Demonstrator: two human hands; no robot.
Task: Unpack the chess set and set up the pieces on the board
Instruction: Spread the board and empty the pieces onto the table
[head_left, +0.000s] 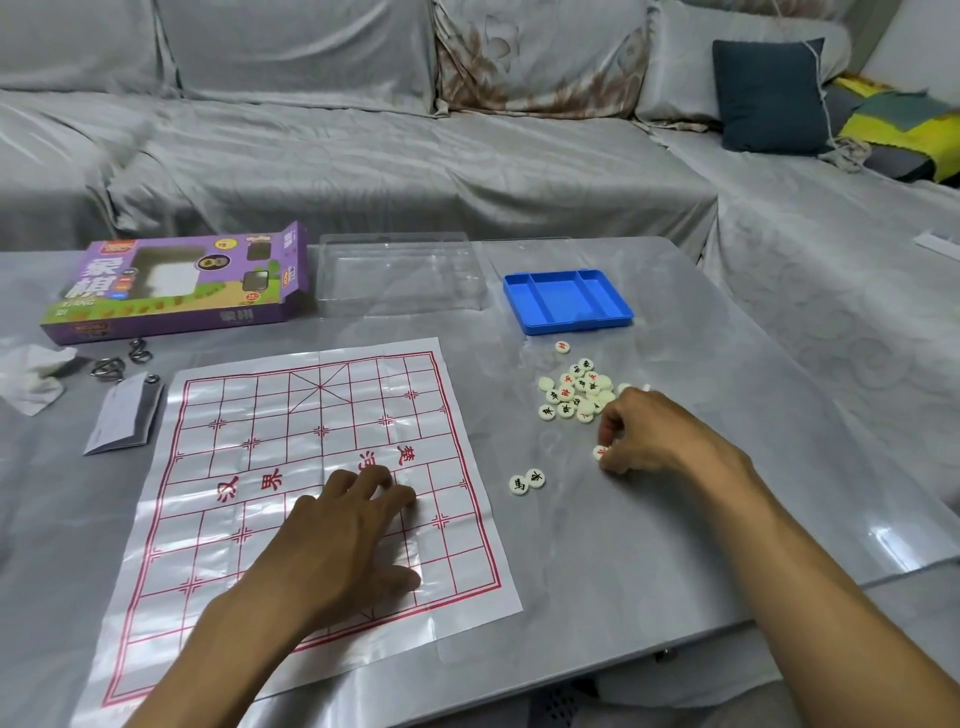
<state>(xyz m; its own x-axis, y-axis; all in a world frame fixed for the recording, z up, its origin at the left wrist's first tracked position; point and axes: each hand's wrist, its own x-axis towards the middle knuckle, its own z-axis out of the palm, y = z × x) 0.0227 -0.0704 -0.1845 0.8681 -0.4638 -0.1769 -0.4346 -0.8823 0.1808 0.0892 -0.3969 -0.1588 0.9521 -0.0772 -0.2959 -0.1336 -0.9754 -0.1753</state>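
1. While the paper xiangqi board (311, 467) lies flat on the grey table (623, 545), the left hand (348, 530) rests on its near half, fingers spread and straight, holding nothing.
2. Right hand (644, 436) off the board's right edge, fingers curled, pinching one white disc piece (600, 452) against the tabletop.
3. Heap of pieces (579, 392) just beyond the right hand's knuckles, touching or nearly so; red and black characters face up on several.
4. Two black-marked pieces (527, 481) lie side by side between board edge and right hand; one red-marked piece (562, 347) sits apart, near the tray.
5. Blue compartment tray (569, 301) beyond the heap; clear plastic lid (400, 275) to its left.
6. Purple box (176, 286), flap open, at far left; folded leaflet (124, 415), metal ring puzzles (122, 361), crumpled tissue (34, 376) beside the board's left edge.
7. Covered sofa (363, 130) behind the table.
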